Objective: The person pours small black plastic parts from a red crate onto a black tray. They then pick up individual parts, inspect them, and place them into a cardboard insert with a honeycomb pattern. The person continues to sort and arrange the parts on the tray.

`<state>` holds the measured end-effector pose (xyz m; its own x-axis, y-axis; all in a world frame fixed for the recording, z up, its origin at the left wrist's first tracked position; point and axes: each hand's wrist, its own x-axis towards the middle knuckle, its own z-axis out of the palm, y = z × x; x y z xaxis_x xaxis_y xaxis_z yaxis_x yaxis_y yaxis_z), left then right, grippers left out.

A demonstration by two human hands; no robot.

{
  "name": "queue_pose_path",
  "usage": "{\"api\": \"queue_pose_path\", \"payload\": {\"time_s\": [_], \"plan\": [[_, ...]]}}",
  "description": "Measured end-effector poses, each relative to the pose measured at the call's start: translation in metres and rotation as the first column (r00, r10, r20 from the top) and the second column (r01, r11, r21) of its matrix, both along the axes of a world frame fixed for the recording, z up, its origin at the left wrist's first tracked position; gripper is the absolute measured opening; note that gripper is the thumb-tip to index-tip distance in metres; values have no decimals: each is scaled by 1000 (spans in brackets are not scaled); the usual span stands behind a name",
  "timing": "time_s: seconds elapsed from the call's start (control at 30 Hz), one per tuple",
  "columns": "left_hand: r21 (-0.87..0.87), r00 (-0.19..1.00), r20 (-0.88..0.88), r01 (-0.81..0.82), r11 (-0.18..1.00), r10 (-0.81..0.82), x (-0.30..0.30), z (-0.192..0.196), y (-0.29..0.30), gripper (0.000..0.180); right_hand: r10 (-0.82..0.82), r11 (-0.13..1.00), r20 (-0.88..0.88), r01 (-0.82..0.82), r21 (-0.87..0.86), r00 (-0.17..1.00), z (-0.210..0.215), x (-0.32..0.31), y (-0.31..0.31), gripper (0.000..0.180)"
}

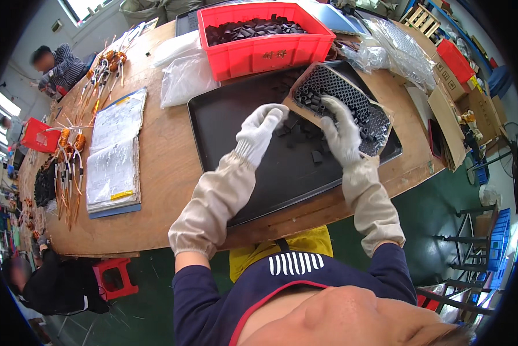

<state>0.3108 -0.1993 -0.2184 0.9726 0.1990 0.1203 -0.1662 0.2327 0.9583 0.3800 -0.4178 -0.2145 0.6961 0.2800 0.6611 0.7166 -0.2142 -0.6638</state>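
Observation:
Both my hands wear white gloves with pale sleeve covers. My left hand (263,124) is closed, its fingers curled together beside the near left corner of a shallow cardboard box (305,115). Whatever it may hold is hidden by the fingers. My right hand (342,132) reaches over the box with thumb and fingers apart. Small black tubes (311,99) lie loose in the box, and several more stand upright in packed rows (334,81). The box rests tilted on a large black tray (236,167). Flat black pieces (296,135) are scattered on the tray between my hands.
A red bin (242,63) full of black pieces stands behind the tray. Clear plastic bags (187,78) lie to its left. Farther left are an open paper folder (116,150) and copper coils with wires (72,144). Cardboard (443,127) leans at the right; other people sit leftward.

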Motion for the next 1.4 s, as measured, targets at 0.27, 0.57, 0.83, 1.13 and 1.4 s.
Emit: {"api": "queue_pose_path", "payload": {"time_s": [0.27,0.57,0.83,1.13,1.4], "plan": [[385,890,267,252,888,-369,-102,52,-21,51,-205,965,170,171,198,964,40,-38,22,33],[241,574,808,-110,964,-137,-228,105,-8,23,538,554,-276,-87,828,797,-11,-81,-23,44],[503,345,864,-608,614,-366,-222,137,22,63,150,949,-529,29,314,835,-67,-96,-29,19],[230,140,853,-966,122,-503,-228,165,40,63,107,960,-548,57,273,829,-62,-98,-28,21],[141,101,840,-989,36,-533,-223,179,35,64,154,935,-527,50,351,836,-60,-98,-24,20]]}}
